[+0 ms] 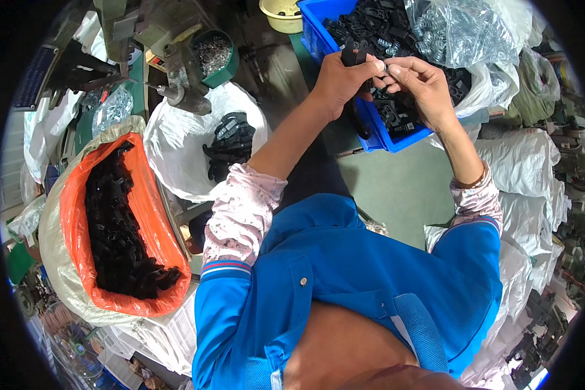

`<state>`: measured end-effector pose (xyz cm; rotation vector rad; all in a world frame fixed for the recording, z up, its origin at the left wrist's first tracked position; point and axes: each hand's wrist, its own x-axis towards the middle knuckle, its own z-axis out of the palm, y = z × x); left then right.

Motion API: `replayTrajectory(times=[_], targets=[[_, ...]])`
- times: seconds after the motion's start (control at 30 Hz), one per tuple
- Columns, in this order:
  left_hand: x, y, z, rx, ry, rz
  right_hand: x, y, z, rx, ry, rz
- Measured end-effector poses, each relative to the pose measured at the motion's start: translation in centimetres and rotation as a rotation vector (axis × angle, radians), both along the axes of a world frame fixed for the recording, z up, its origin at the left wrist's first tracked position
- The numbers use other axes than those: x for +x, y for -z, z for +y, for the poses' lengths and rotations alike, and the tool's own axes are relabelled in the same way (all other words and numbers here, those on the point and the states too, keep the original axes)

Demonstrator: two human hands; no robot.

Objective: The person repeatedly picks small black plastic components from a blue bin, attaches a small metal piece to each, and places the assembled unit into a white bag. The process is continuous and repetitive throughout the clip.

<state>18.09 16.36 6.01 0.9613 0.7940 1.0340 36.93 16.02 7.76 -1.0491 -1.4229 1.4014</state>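
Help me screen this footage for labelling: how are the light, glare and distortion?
Head view: bright light, the white sack partly washed out, glare on the clear plastic bag; head view: black parts inside the orange liner blend together; head view: fisheye curvature, black rim; head view: detail between left hand and right hand too small to tell.

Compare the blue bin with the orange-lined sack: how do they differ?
The blue bin has straight-edged walls; the orange-lined sack has a soft, crumpled rim. The bin lies below the left hand and right hand; the sack stands at the person's left, touched by neither. Both hold many black parts.
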Motion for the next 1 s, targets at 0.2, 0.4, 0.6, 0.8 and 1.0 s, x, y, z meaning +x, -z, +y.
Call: replayTrajectory(times=[0.2,0.4,0.6,0.8,1.0], targets=[[-2.3,0.3,-2.1,0.135,-0.021,-0.214,-1.2,-1.6,0.4,0.195,0.019,-0.110],[-5.5,1.1,-3.9,0.385,-0.246,0.067,-5.7,-4.1,-0.3,0.211,-0.225,-0.125],[-9.4,-0.1,-6.3,0.485,-0.398,0.271,-10.1,-3.9,-0.4,0.459,-0.304,-0.344],[-12.6,0.2,-8.5,0.397,-0.519,0.251,-15.2,-5.6,-1.4,1.072,-0.482,-0.544],[-15.0,0.6,-11.0,0.552,-0.708,0.120,-19.1,-4.7,-2.2,0.436,-0.593,-0.263]])
